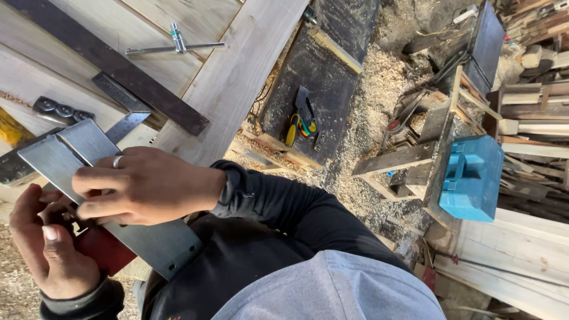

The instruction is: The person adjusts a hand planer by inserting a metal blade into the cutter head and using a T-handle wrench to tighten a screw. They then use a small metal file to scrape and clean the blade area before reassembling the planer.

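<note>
Sawdust-strewn floor; both hands, left (50, 246) and right (142, 185), clamped on flat grey metal plate (109, 195).

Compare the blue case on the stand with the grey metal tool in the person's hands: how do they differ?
The blue case is boxy plastic, lying untouched on a wooden stand. The grey metal tool is flat and long, gripped by both the right hand and left hand. Both sit tilted.
</note>
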Motion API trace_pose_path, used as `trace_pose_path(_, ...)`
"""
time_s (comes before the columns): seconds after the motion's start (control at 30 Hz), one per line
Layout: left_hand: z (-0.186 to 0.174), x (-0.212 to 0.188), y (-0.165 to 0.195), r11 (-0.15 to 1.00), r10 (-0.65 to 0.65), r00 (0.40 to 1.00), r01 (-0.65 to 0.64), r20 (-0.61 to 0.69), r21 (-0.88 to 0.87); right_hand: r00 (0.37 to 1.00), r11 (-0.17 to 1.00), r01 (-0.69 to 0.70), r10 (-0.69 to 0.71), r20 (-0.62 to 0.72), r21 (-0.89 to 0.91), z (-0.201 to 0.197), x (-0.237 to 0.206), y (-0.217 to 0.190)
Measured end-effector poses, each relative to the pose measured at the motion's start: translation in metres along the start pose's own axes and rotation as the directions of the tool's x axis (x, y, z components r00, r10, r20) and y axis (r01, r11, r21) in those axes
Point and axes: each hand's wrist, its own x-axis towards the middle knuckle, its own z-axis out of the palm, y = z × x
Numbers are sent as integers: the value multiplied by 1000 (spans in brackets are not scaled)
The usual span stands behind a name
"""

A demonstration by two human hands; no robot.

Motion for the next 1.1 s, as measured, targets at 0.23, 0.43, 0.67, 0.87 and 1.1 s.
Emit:
trace_pose_path(0.23, 1, 1, 1, 1000, 25, 1000, -25, 4, -13, 994, 986, -40, 57, 96, -164, 14, -5, 3)
trace_pose_path(0.43, 3, 3, 7, 1000, 14, 1000, -14, 7, 19, 992, 980, -29, 53, 118, -199, 12, -9, 4)
trace_pose_path(0.67, 7, 9, 14, 999, 14, 998, -17, 67, 38, 990, 969, -16, 49, 130, -245, 12, -5, 3)
trace_pose_path(0.87, 7, 9, 17, 994, -11, 996, 1, 88, 112, 993, 967, -53, 77, 88, -248, 14, -7, -4)
trace_pose_path(1.1, 5, 4, 12, 998, 27, 998, -29, 49, 53, 993, 985, -8, 27, 113, -171, 5, -8, 1)
